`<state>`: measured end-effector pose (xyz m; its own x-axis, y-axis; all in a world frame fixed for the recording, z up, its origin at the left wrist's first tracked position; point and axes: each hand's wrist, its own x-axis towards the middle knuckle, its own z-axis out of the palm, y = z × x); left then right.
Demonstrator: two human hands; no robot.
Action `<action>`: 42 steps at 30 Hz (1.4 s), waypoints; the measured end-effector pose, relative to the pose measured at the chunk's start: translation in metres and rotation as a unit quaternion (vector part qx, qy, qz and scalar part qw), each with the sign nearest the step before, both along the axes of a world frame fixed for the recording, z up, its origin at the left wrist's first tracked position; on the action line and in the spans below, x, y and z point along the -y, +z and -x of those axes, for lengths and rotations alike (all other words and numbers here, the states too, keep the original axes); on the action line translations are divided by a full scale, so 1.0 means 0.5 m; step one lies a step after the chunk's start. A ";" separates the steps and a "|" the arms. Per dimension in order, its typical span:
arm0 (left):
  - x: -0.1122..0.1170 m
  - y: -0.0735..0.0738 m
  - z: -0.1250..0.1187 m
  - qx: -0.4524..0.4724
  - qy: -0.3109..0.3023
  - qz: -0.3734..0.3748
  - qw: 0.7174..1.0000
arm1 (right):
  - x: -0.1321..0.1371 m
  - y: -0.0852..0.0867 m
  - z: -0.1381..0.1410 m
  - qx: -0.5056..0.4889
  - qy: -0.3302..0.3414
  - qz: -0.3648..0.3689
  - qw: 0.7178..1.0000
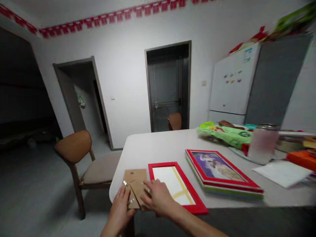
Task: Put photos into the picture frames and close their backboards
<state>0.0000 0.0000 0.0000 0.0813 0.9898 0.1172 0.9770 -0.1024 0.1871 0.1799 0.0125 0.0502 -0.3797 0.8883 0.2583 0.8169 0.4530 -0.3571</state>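
A brown picture-frame backing board (135, 174) with small metal hangers and a diagonal cut line lies at the near left corner of the table. My left hand (119, 203) rests along its left edge, fingers stretched out. Over the board's right side is my right hand (159, 197), its fingers apart and bent toward the surface; their exact contact is hidden. Just right of the board a red picture frame (179, 168) lies flat, with a white panel and yellowish strips inside. My right hand and forearm cover part of it.
Several stacked frames (222, 182), a photo in the top one, lie to the right on the white table (148, 144). Beyond them are a green package (224, 134), a jar (263, 144) and white paper (283, 172). A chair (103, 168) stands left of the table.
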 end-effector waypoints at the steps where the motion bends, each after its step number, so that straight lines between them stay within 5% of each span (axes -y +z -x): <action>1: 0.000 -0.002 0.003 0.003 0.000 0.000 1.000 | 0.001 -0.007 0.017 0.011 0.004 0.004 1.000; 5: 0.003 0.000 0.008 0.038 -0.008 -0.020 0.999 | -0.002 -0.025 0.059 -0.005 0.006 0.014 1.000; 8: 0.010 0.019 -0.008 0.086 -0.020 -0.057 0.994 | -0.007 -0.019 0.042 -0.066 0.004 0.005 0.998; 13: 0.028 0.057 -0.094 0.164 -0.080 -0.118 0.976 | 0.000 0.013 -0.072 -0.113 0.025 -0.021 0.993; 21: 0.015 0.052 -0.243 0.216 -0.143 -0.029 0.966 | -0.006 0.001 -0.243 -0.040 -0.036 0.035 0.998; 28: 0.056 0.079 -0.169 0.126 -0.121 0.016 0.984 | -0.013 -0.018 -0.258 -0.083 -0.052 0.032 0.995; 32: 0.074 0.041 -0.091 0.035 -0.032 0.041 0.998 | 0.001 0.006 -0.257 -0.187 -0.052 0.042 0.980; 36: 0.047 0.007 -0.046 0.070 -0.034 -0.041 0.996 | 0.024 0.054 -0.264 -0.297 -0.034 0.075 0.951; 39: 0.021 0.034 -0.058 0.130 -0.046 -0.134 0.981 | 0.036 0.084 -0.277 -0.348 -0.047 0.089 0.932; 42: 0.008 0.075 -0.122 0.144 -0.071 -0.176 0.971 | 0.038 0.097 -0.295 -0.359 -0.078 0.072 0.927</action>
<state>0.0611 -0.0041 0.0376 0.1285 0.8655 0.4841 0.8609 -0.3397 0.3788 0.3275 -0.0065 0.0988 -0.0198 0.9630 0.2689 0.3971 0.2543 -0.8818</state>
